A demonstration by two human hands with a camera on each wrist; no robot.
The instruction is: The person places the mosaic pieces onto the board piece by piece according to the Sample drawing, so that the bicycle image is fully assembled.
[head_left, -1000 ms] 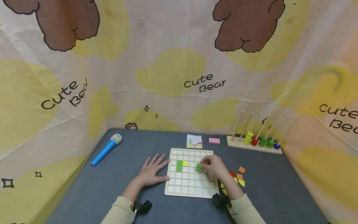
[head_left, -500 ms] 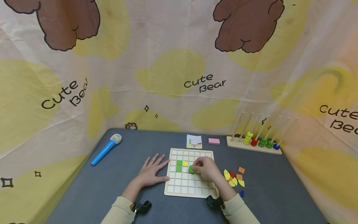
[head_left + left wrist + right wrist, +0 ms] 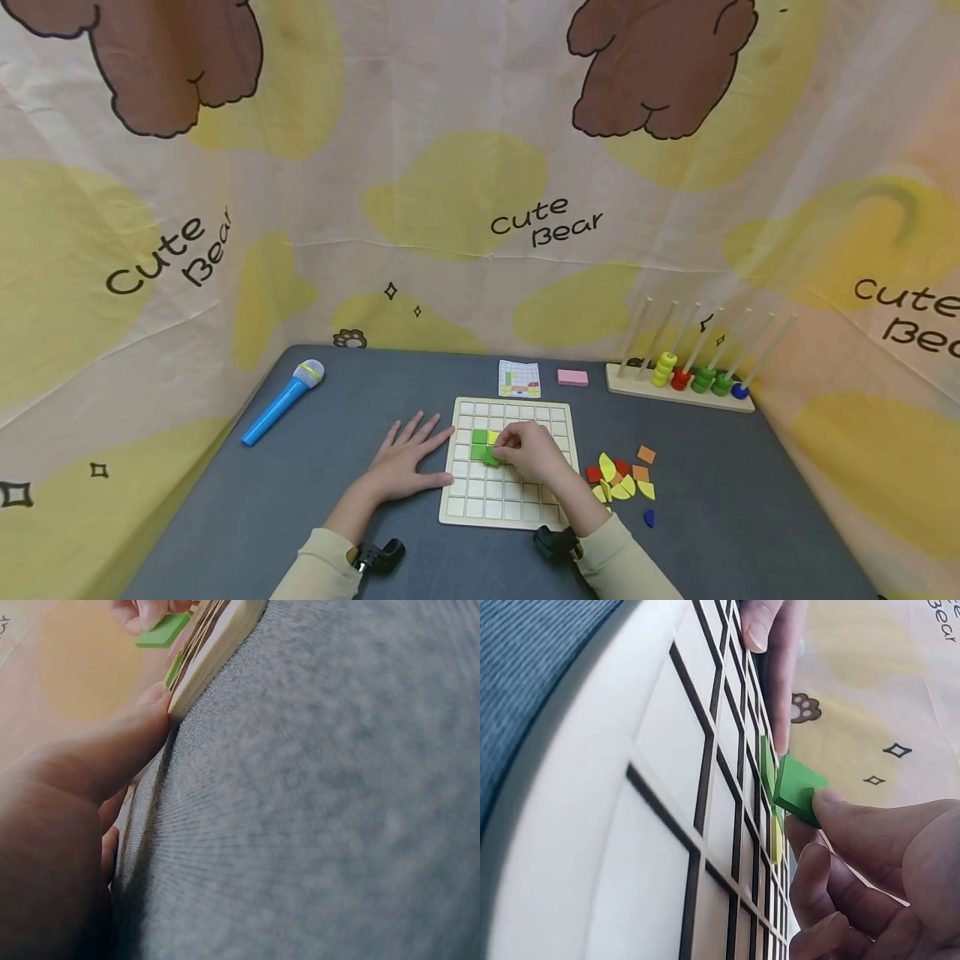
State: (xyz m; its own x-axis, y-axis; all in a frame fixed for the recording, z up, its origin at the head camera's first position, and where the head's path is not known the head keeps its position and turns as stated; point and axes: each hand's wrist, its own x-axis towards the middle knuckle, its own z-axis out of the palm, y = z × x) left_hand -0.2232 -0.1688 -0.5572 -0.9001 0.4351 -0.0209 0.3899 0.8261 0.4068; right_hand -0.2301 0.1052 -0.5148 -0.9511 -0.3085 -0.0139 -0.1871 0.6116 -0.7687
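A wooden grid board (image 3: pixel 510 504) with white square cells lies on the dark table. Two green square tiles (image 3: pixel 479 436) sit in its left cells, one below the other, with a yellow quarter-round tile (image 3: pixel 492 437) beside the upper one. My right hand (image 3: pixel 528 450) pinches another green square tile (image 3: pixel 801 787) between thumb and fingers, close over the board just right of the lower green tile. My left hand (image 3: pixel 411 457) lies with fingers spread at the board's left edge, its thumb (image 3: pixel 150 712) touching the rim.
Loose tiles (image 3: pixel 621 486) in yellow, red, orange and blue lie right of the board. Behind it are a pattern card (image 3: pixel 519 379) and a pink block (image 3: pixel 573 377). A bead-and-peg rack (image 3: pixel 678 387) stands back right; a blue toy microphone (image 3: pixel 283 402) lies left.
My right hand has moved left across the board with the green tile, from the right-hand cells to beside the placed tiles. The left hand has stayed at the board's edge.
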